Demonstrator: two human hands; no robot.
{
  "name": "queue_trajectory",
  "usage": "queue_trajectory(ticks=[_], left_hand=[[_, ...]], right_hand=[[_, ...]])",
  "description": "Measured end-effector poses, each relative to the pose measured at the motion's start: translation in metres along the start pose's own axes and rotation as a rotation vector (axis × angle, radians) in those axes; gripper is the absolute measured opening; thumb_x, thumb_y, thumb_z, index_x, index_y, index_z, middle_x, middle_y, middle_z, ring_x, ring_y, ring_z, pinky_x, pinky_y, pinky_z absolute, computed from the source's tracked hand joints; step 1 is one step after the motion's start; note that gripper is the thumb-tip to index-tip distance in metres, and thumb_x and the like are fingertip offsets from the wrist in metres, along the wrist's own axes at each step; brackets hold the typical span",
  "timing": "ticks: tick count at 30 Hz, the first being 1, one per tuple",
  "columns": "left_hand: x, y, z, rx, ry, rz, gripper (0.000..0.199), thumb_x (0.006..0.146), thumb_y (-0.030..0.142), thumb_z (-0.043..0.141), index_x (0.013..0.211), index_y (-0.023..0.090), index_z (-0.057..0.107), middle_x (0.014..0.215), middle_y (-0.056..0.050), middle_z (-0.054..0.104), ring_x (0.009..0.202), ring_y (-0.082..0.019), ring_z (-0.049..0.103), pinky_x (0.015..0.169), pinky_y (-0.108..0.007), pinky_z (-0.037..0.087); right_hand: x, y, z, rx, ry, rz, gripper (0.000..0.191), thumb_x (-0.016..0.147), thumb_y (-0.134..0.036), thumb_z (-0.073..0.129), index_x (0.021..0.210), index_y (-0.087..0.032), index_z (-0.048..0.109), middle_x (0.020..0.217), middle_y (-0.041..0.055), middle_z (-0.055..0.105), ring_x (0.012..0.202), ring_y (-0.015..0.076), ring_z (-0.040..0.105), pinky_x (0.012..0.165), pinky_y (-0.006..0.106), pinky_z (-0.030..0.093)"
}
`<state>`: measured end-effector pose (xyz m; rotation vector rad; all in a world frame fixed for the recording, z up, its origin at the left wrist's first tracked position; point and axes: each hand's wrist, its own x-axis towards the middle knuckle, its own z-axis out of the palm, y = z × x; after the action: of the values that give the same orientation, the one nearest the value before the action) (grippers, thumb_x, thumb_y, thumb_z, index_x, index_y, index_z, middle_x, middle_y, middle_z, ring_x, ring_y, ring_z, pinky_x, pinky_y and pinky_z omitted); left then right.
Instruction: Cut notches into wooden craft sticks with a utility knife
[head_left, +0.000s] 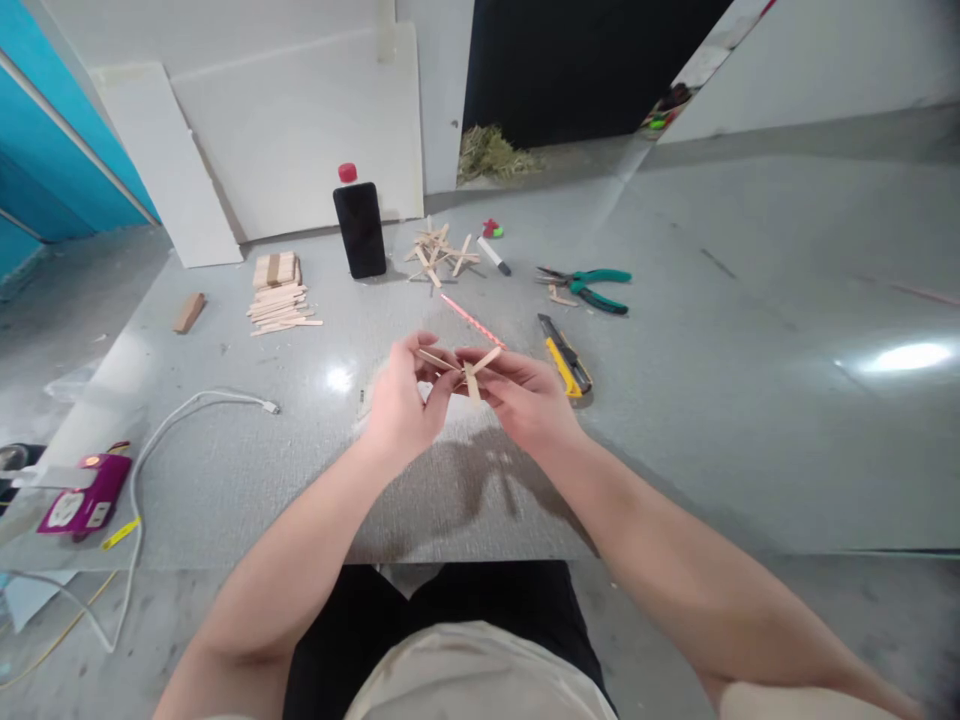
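Observation:
Between my two hands, above the grey table, is a small assembly of wooden craft sticks with pieces sticking out in several directions. My left hand pinches it from the left, thumb and fingers pressed on a stick. From the other side, my right hand grips it with closed fingers. My fingers hide part of the joint in the middle. Just beyond the hands lies a pink striped stick. A yellow and black utility knife rests right of my right hand.
Loose craft sticks and a banded bundle lie at left. A black phone leans upright against a red-capped bottle. Further items are a stick pile, a marker, green-handled pliers, a white cable and a purple power strip.

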<state>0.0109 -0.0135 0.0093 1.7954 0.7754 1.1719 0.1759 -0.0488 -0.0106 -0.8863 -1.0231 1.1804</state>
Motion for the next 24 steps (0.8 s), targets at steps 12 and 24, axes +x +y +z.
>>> queue_trajectory(ticks=[12, 24], left_hand=[[0.0057, 0.0041, -0.0008, -0.012, -0.008, 0.054, 0.011, 0.09, 0.014, 0.065, 0.099, 0.019, 0.06, 0.084, -0.001, 0.073, 0.074, -0.011, 0.074, 0.068, -0.021, 0.06], [0.0069, 0.0023, -0.0014, -0.053, -0.014, 0.102, 0.006, 0.088, 0.016, 0.066, 0.094, 0.017, 0.065, 0.088, -0.004, 0.075, 0.078, -0.011, 0.076, 0.071, -0.021, 0.062]], right_hand=[[-0.0011, 0.0007, -0.0016, 0.023, 0.013, -0.002, 0.035, 0.077, -0.051, 0.084, 0.106, -0.033, 0.08, 0.105, 0.0034, 0.081, 0.102, 0.0253, 0.076, 0.1, 0.049, 0.058], [-0.0019, -0.002, -0.0019, 0.003, -0.039, -0.012, 0.048, 0.068, -0.046, 0.091, 0.112, -0.036, 0.078, 0.113, 0.0027, 0.079, 0.109, 0.0282, 0.074, 0.097, 0.05, 0.061]])
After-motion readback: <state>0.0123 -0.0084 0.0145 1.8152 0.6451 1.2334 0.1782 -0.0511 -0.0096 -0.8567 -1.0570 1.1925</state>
